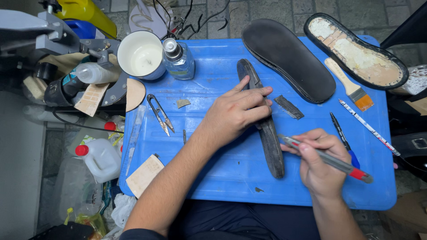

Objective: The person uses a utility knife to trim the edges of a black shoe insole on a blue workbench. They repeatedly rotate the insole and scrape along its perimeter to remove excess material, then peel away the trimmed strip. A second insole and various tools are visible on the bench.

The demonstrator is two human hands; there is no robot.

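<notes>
Rubber strip on blue tray

Left hand lies flat, fingers spread and pressing down; right hand is curled in a tight grip, wrist bent.

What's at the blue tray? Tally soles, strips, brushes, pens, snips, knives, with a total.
Black foot-shaped rubber soles: 2
Dark rubber strips: 2
Wooden-handled paintbrush: 1
Slim pens: 2
Metal thread snips: 1
Grey-and-red utility knife: 1
Total: 9
</notes>
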